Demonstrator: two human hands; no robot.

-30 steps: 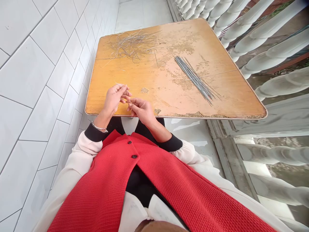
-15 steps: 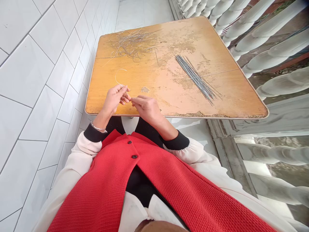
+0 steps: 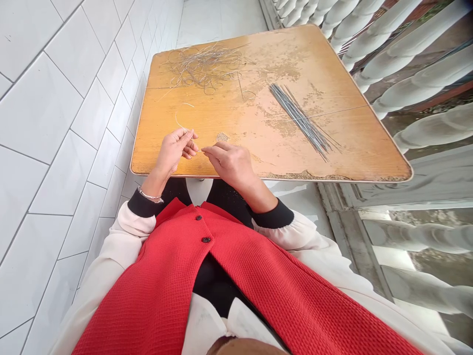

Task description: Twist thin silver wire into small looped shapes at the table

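Between the thumb and fingers of my left hand is a thin, pale wire, whose free part curves up in a hook above the knuckles. A short stretch of it crosses the small gap towards my right hand. The right thumb and fingers are closed in a pinch at that end, just right of the left fingertips. Both hands are over the near edge of the wooden table. Exactly how the wire runs inside the fingers is hidden.
A loose tangle of curled wires lies at the table's far left. Right of centre rests a bundle of straight grey rods, with one thin wire across it. A tiled wall stands to the left, a white balustrade to the right.
My right hand has moved slightly to the right, widening the gap from the left fingertips. The left hand has barely shifted, and the wire's curved end sits a little higher.
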